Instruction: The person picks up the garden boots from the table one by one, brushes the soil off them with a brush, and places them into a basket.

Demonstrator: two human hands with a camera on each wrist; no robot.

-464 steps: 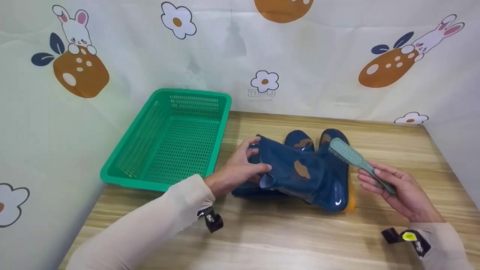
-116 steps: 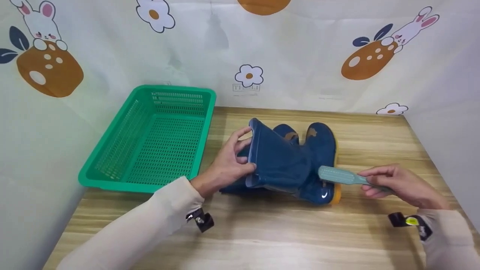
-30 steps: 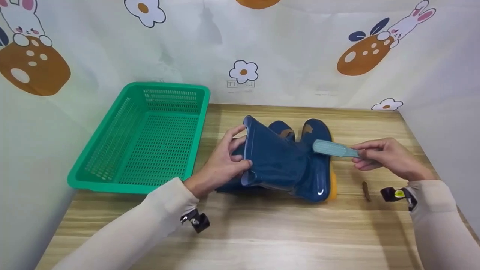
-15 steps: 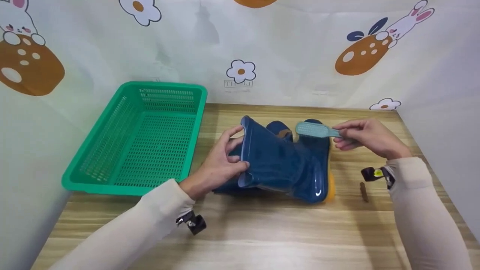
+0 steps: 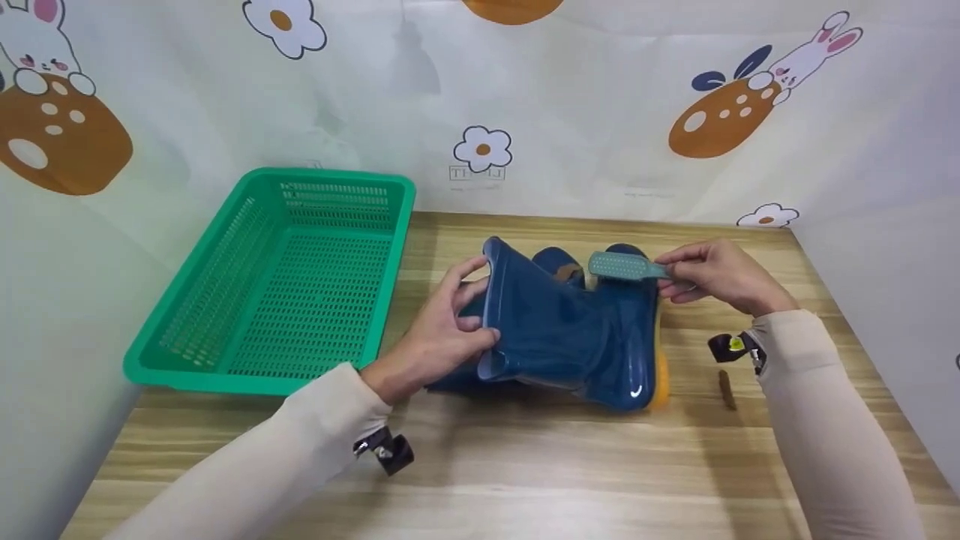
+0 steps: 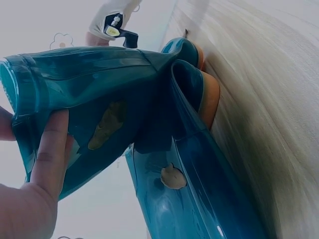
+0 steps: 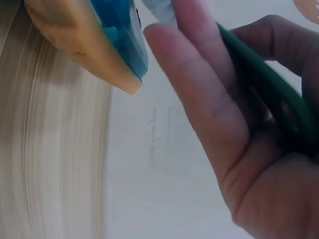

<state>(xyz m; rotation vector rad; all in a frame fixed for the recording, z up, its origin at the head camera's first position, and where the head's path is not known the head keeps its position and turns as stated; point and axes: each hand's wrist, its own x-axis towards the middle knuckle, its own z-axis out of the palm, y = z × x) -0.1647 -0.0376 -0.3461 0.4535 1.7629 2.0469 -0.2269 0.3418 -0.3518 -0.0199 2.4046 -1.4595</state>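
A dark blue rain boot (image 5: pixel 551 322) with a yellow sole lies on its side, partly over a second blue boot (image 5: pixel 556 262). My left hand (image 5: pixel 435 330) grips the upper boot by its shaft opening, thumb on the near rim. In the left wrist view, brown patches mark both boots, one on the lower boot (image 6: pixel 199 184). My right hand (image 5: pixel 720 277) holds a green brush (image 5: pixel 622 265) by its handle, the head over the upper boot's toe. That toe is largely hidden by the brush. The right wrist view shows the brush handle (image 7: pixel 269 74) between fingers and thumb.
A green slotted basket (image 5: pixel 262 379) stands on the wooden table (image 5: pixel 525 480) at the left. A small brown strip (image 5: pixel 726 390) lies on the table right of the boots. A patterned sheet (image 5: pixel 585 97) hangs behind.
Over the last second the brush has moved away from me and leftward, from the boot's middle to its toe. Since the earliest frame, the brown patch has gone from the shaft and a brown strip lies on the table.
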